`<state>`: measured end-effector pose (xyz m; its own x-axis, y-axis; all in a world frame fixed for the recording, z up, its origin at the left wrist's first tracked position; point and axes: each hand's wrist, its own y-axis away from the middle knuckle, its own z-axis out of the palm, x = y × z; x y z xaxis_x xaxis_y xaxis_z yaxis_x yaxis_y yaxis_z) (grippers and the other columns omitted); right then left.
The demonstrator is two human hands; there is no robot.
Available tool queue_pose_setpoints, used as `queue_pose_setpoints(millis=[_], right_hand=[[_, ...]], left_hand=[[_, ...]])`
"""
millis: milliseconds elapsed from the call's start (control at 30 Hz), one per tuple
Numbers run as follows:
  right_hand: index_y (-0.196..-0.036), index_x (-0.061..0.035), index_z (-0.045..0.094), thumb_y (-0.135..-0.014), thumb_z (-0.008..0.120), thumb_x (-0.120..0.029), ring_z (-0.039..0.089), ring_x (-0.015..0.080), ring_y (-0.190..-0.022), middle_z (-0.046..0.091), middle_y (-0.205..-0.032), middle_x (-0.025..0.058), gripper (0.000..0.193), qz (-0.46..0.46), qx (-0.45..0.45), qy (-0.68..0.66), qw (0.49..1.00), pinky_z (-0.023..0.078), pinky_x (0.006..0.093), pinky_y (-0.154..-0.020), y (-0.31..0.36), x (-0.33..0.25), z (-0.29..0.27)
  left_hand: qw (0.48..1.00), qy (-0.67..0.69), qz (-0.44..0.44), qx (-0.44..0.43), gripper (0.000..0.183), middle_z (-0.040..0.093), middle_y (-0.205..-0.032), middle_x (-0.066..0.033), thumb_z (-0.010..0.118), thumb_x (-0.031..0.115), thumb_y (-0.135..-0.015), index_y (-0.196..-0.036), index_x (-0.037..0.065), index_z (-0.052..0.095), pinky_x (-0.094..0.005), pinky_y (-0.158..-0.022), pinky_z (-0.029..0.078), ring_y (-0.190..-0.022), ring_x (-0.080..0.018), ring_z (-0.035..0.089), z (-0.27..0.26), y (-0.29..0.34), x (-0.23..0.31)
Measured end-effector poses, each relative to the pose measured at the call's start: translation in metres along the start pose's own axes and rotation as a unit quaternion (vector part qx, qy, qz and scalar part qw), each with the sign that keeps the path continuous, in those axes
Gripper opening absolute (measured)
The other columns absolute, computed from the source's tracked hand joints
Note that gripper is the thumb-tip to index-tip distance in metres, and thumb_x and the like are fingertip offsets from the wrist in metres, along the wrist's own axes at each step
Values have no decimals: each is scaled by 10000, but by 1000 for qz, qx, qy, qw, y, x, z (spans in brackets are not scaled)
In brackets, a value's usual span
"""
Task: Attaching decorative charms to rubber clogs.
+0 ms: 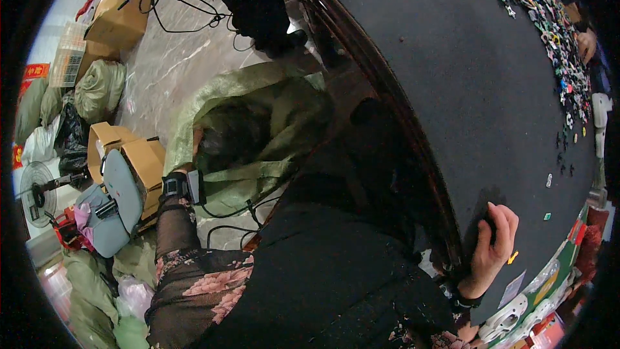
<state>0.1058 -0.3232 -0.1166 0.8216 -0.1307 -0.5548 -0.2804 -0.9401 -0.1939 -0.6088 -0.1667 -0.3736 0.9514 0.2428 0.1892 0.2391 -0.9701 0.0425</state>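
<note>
A pale green woven sack [226, 87] stands with its mouth spread at my left, its inside dark with some blackish content. My left hand [196, 145] is at the sack's near-left rim, closed on the woven cloth. Folds hide most of its fingers. A dark band with a flat grey device [194, 186] sits on that wrist. On the black tabletop [478, 90], close to its near edge, rests my right hand [496, 245]. Its fingers are loosely bent, the thumb apart, with nothing seen in them. A small yellow piece [513, 258] lies beside it.
Many small colourful pieces [549, 32] are heaped along the table's far right, near another person's hand [586, 45]. A dark raised edge [387, 84] borders the table. Left are cardboard boxes [119, 10], a grey folding seat [123, 184], a fan [39, 190] and black cables [248, 210].
</note>
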Motion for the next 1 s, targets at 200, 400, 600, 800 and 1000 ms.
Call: queue_pose_setpoints(millis=[200, 400, 600, 800, 1000], right_hand=[[-1066, 12, 646, -739, 615, 89, 563, 282, -970, 597, -1017, 141, 338, 7, -1, 5, 1000, 447, 350, -878, -1, -5, 0], [-1071, 7, 647, -739, 615, 91, 565, 284, -974, 598, -1023, 143, 343, -3, -1, 4, 1000, 450, 350, -880, -1, -3, 0], [-1073, -1, 650, -741, 615, 84, 566, 290, -976, 603, -1027, 141, 344, -7, 3, 6, 1000, 451, 354, -879, 1, -1, 0], [-1073, -8, 652, -743, 622, 74, 567, 296, -979, 606, -1030, 142, 342, -27, 5, 16, 999, 452, 361, -879, 1, 1, 0], [-1071, -7, 651, -746, 622, 77, 569, 296, -986, 605, -1031, 141, 338, -26, 6, 16, 1000, 454, 366, -879, 1, 1, -1]], left_hand=[[999, 13, 25, 40, 319, 652, -1068, -93, 441, 259, -996, -1137, 19, 599, -366, -839, 462, -959, -285, 592, -35, 21, 48], [996, 21, 42, 76, 300, 678, -997, -86, 429, 224, -1008, -1093, 5, 615, -357, -793, 485, -894, -265, 621, -71, 20, 115], [909, 369, -53, 186, 369, 471, -620, 22, 495, 325, -1011, -787, 38, 558, -253, -537, 379, -558, -79, 444, -130, 15, 206], [877, 407, -28, 253, 344, 458, -658, 49, 508, 298, -1004, -794, 30, 560, -244, -552, 329, -615, -63, 386, -138, -7, 200], [928, 328, -20, 174, 300, 546, -701, -15, 538, 266, -983, -888, -10, 606, -293, -624, 411, -662, -123, 465, -127, -5, 182]])
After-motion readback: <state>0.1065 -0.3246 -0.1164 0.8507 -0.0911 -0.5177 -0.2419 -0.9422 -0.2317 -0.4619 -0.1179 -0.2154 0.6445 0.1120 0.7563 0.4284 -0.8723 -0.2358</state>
